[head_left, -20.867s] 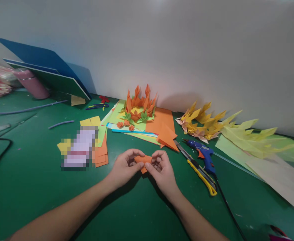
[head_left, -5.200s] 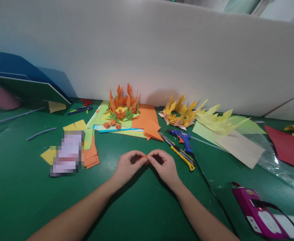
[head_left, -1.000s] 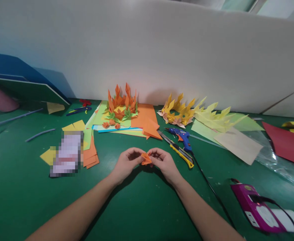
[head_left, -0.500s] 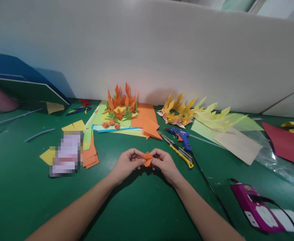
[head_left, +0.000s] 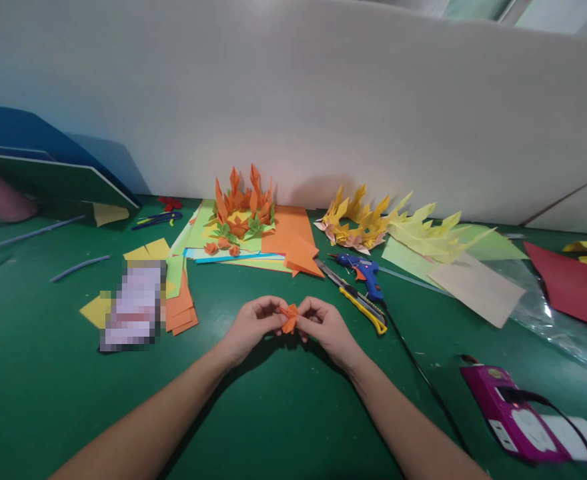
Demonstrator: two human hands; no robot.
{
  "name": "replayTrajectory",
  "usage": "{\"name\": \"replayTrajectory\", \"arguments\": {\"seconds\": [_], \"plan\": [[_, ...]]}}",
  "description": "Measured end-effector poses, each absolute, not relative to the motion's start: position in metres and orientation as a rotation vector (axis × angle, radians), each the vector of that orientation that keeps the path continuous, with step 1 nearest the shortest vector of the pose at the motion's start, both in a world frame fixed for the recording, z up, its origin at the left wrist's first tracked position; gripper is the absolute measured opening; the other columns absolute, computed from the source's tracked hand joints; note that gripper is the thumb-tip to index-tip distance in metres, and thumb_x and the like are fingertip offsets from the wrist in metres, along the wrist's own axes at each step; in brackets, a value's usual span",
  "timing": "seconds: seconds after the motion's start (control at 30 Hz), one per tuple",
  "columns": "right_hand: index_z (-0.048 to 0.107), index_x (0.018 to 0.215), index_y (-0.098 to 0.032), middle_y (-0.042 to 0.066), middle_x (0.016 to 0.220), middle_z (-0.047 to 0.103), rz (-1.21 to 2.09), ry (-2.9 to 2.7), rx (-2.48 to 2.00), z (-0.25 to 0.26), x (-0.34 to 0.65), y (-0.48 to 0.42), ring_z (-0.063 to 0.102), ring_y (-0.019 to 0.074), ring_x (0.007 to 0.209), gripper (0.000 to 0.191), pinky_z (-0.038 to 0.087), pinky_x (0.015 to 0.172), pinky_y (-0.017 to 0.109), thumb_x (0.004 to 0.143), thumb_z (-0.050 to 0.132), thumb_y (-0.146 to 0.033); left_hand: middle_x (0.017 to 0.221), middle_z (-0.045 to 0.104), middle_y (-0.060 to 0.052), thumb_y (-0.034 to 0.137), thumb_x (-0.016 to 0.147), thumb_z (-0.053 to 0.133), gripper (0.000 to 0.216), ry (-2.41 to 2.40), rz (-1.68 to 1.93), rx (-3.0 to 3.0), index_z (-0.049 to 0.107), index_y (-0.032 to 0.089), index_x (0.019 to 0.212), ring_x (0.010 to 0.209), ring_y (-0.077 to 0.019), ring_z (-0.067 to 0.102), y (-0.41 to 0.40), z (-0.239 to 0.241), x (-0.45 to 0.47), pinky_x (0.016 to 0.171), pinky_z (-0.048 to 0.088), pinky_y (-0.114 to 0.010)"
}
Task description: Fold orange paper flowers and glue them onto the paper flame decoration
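Observation:
A small folded orange paper piece [head_left: 290, 319] sits between my two hands, above the green table. My left hand [head_left: 258, 325] pinches its left side between thumb and fingers. On the opposite side, my right hand [head_left: 324, 325] grips it the same way. Beyond the hands stands an orange paper crown [head_left: 243, 207] with green paper leaves, and several small orange paper flowers [head_left: 223, 247] lie before it. A yellow paper crown [head_left: 356, 220] stands to its right.
Right of my hands lie a yellow-handled cutter [head_left: 358, 307] and a blue glue gun [head_left: 363, 270], its cord running toward me. A purple power box [head_left: 513, 413] is at lower right. Orange paper squares [head_left: 182, 313] and a blurred-out object [head_left: 136, 307] lie left.
The orange paper piece has been turned between my fingers and looks narrower, shifted slightly left. Both hands keep nearly the same place. Everything else stays put.

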State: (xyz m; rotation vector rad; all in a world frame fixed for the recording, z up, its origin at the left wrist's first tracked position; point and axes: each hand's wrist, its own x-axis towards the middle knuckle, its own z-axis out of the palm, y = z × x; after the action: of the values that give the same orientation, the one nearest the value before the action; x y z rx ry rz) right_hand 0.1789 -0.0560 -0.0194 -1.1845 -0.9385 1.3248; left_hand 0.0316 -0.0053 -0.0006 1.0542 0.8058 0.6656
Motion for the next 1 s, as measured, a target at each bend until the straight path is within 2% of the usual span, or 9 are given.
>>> {"name": "replayTrajectory", "arguments": {"seconds": [0.1, 0.37, 0.7, 1.0], "plan": [[0.056, 0.062, -0.018, -0.005, 0.051, 0.058, 1.334, -0.939, -1.162, -0.019, 0.179, -0.056, 0.046, 0.0063, 0.04, 0.033, 0.037, 0.042, 0.02, 0.057, 0.079, -0.041, 0.06, 0.064, 0.001, 0.022, 0.051, 0.078, 0.022, 0.79, 0.594, 1.117, 0.065, 0.014, 0.067, 0.055, -0.0108, 0.056, -0.001, 0.001, 0.03, 0.059, 0.044, -0.026], [0.056, 0.065, -0.018, -0.004, 0.054, 0.06, 1.317, -0.954, -1.169, -0.019, 0.177, -0.056, 0.048, 0.0067, 0.042, 0.036, 0.041, 0.045, 0.021, 0.057, 0.078, -0.045, 0.059, 0.063, 0.002, 0.026, 0.054, 0.078, 0.024, 0.743, 0.617, 1.137, 0.063, 0.015, 0.068, 0.055, -0.0105, 0.055, 0.0, -0.004, 0.029, 0.058, 0.045, -0.025], [0.05, 0.061, -0.02, -0.006, 0.049, 0.052, 1.1, -1.028, -1.307, -0.019, 0.174, -0.056, 0.045, 0.0066, 0.04, 0.028, 0.037, 0.04, 0.019, 0.062, 0.071, -0.039, 0.067, 0.065, -0.001, 0.018, 0.063, 0.066, 0.004, 0.911, 0.843, 1.367, 0.065, 0.017, 0.067, 0.064, -0.0142, 0.059, -0.008, -0.009, 0.035, 0.066, 0.048, -0.027], [0.049, 0.06, -0.02, -0.006, 0.049, 0.05, 1.042, -1.143, -1.373, -0.021, 0.172, -0.059, 0.04, 0.0068, 0.041, 0.019, 0.031, 0.041, 0.019, 0.063, 0.064, -0.03, 0.062, 0.063, -0.001, 0.013, 0.065, 0.061, 0.005, 0.963, 0.825, 1.53, 0.063, 0.017, 0.067, 0.059, -0.0128, 0.056, -0.012, -0.015, 0.033, 0.057, 0.045, -0.023]]}}
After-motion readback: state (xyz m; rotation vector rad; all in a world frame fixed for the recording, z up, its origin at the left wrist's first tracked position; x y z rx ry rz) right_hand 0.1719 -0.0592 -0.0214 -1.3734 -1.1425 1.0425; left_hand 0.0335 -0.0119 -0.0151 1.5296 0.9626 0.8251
